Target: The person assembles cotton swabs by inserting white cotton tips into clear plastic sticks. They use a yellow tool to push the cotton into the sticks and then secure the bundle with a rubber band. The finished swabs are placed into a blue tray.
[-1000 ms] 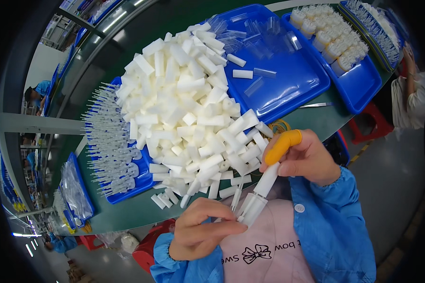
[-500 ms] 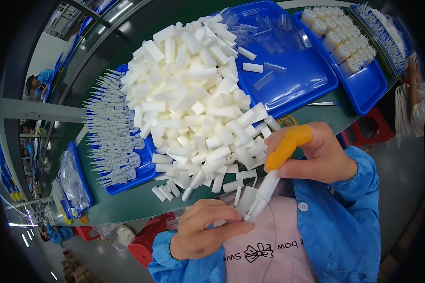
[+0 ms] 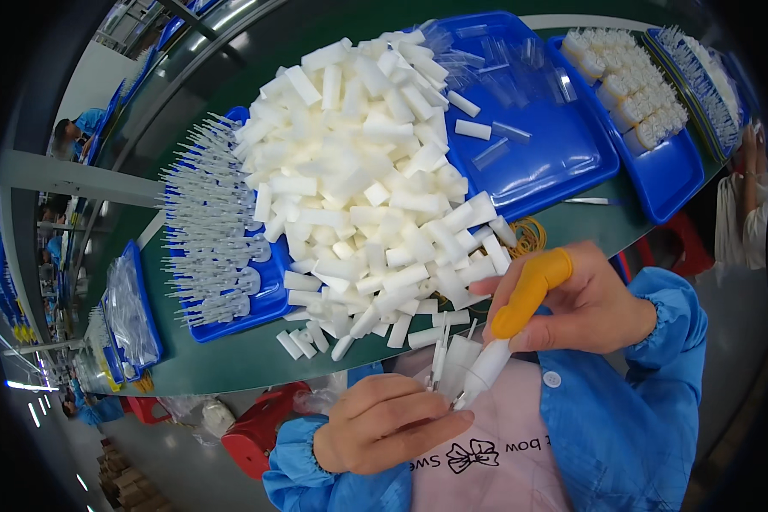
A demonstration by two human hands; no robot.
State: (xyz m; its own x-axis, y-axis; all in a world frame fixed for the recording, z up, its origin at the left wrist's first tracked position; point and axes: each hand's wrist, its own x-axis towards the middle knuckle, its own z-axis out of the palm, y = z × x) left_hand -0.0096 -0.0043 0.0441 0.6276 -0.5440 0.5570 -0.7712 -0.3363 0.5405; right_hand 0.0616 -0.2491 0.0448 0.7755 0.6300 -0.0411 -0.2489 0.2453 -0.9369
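A long green table (image 3: 230,358) carries a big heap of white foam blocks (image 3: 367,179), and all places here are told from this heap. Below it, past the table edge, the left hand (image 3: 384,422) closes its fingers around a bunch of thin white sticks (image 3: 444,363). The right hand (image 3: 572,299), with an orange rubber cap (image 3: 529,290) on the forefinger, pinches one white tube (image 3: 489,369). Its long axis runs slanted, with the lower end pointing down-left into the bunch. Left of the heap is a blue tray of clear plastic pieces (image 3: 213,230). Right of it is a nearly bare blue tray (image 3: 555,162), then a tray of small white bundles (image 3: 631,85). Open green surface remains only along the near edge.
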